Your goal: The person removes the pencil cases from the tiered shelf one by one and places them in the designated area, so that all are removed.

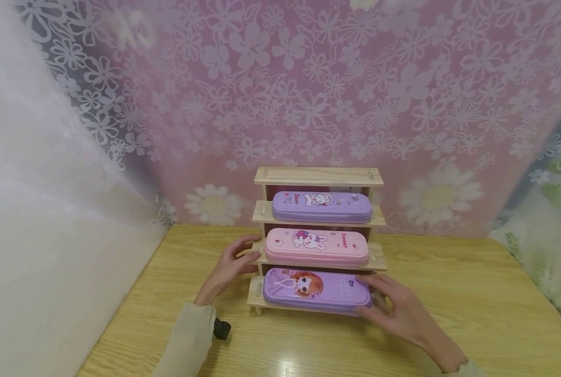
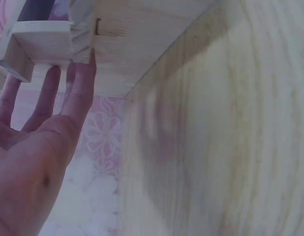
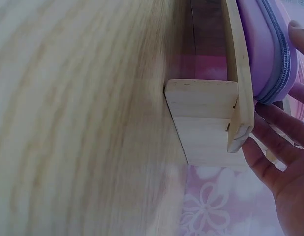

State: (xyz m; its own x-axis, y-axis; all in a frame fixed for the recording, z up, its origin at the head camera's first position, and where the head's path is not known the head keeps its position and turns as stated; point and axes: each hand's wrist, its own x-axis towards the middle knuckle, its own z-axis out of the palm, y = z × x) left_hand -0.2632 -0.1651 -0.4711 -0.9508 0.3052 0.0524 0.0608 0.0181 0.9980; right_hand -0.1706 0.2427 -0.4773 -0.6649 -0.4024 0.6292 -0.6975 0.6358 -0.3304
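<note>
In the head view, a stepped wooden shelf (image 1: 318, 176) stands on the table and bears three zippered pencil cases. The lowest, a purple pencil case (image 1: 332, 290) with a red-haired doll face, lies along the bottom tier. My right hand (image 1: 405, 311) holds its right end, thumb at the front edge and index finger over the top. Other fingers of that hand reach beside the tier's end in the right wrist view. My left hand (image 1: 228, 267) touches the shelf's left side near the middle tier, fingers extended against the wood.
A pink pencil case (image 1: 327, 246) with a rabbit lies on the middle tier, and a lilac pencil case (image 1: 323, 207) on the one above. Behind the shelf hangs a flowered pink cloth (image 1: 280, 104). The wooden table (image 1: 450, 272) spreads around the shelf. White cloth (image 1: 49, 209) hangs at the left.
</note>
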